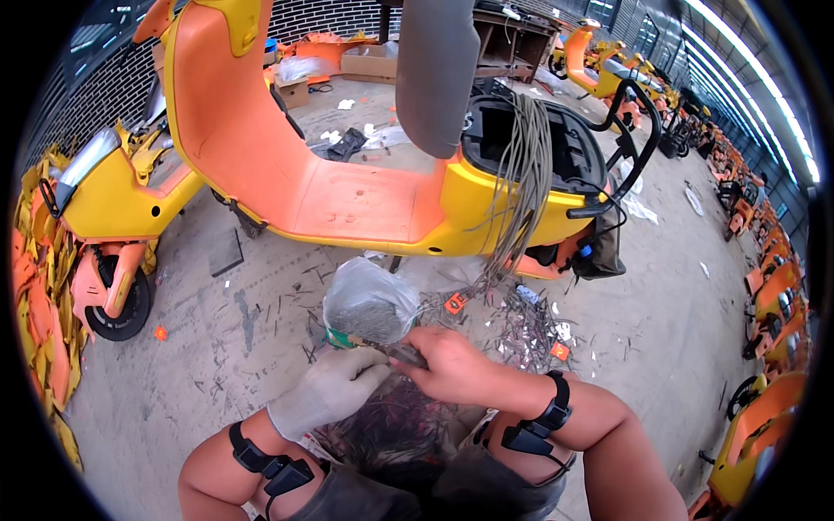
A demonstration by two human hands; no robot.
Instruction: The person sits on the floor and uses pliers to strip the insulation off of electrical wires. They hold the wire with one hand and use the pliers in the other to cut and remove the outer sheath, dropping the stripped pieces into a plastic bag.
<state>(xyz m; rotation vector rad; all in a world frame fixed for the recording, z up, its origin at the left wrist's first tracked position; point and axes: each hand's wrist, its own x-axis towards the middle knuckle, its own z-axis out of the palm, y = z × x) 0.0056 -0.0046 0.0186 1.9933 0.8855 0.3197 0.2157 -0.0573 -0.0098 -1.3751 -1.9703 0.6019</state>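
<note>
My left hand (334,386), in a light grey glove, is closed in a pinch; what its fingers hold is too small to make out. Close beside it, my bare right hand (447,365) is wrapped round a dark grey tool-like piece (407,353), mostly hidden by the fingers. Just beyond both hands stands an open clear plastic bag (369,300) filled with fine grey bits, with something green at its lower left. Between my knees lies a dark heap of wire scraps (391,425). A bundle of grey wires (526,156) drapes over the scooter's open seat compartment.
A yellow and orange scooter (356,204) stands crosswise ahead, its grey seat (434,74) tipped up. Wire offcuts (521,326) and orange bits litter the floor. Yellow and orange panels (52,321) are piled at the left. More scooters (773,295) line the right side.
</note>
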